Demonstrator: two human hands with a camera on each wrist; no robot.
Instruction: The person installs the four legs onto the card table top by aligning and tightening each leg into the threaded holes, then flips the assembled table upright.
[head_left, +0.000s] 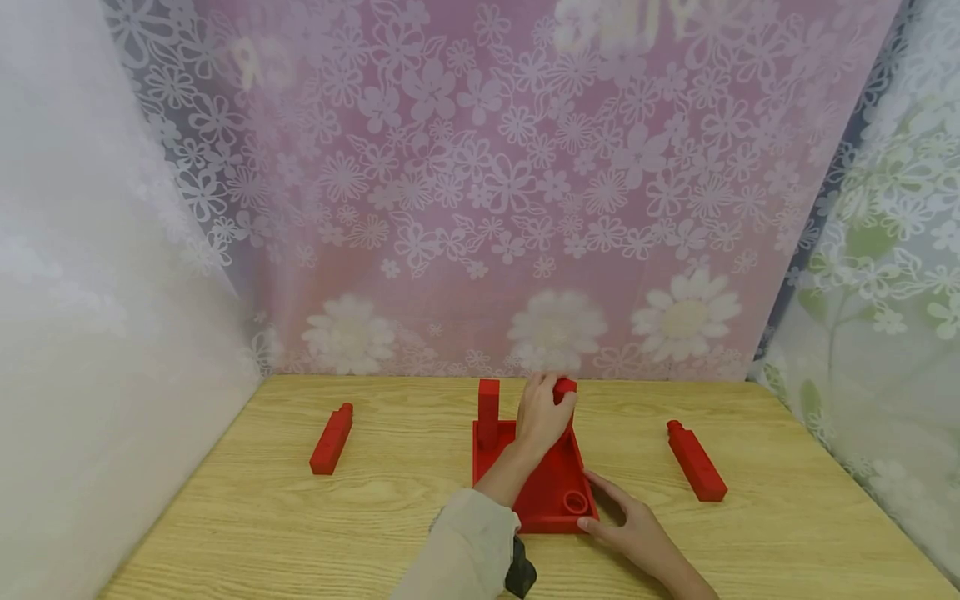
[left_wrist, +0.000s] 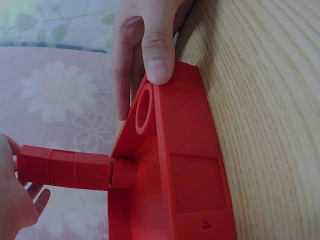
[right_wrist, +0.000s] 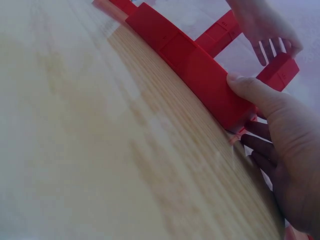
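An upturned red tabletop with a raised rim lies on the wooden table. My left hand grips the upper part of a red table leg, which stands at the far right corner. The left wrist view shows this leg with its lower end at a round socket there. At the near right corner, my right hand pinches the tabletop, thumb on the front rim and fingers along the right side. A second leg stands upright at the far left corner. A bare ring socket shows inside the near right corner.
One loose red leg lies to the left on the wooden table, another loose leg to the right, both with their knobbed ends pointing away. A floral curtain hangs behind the table.
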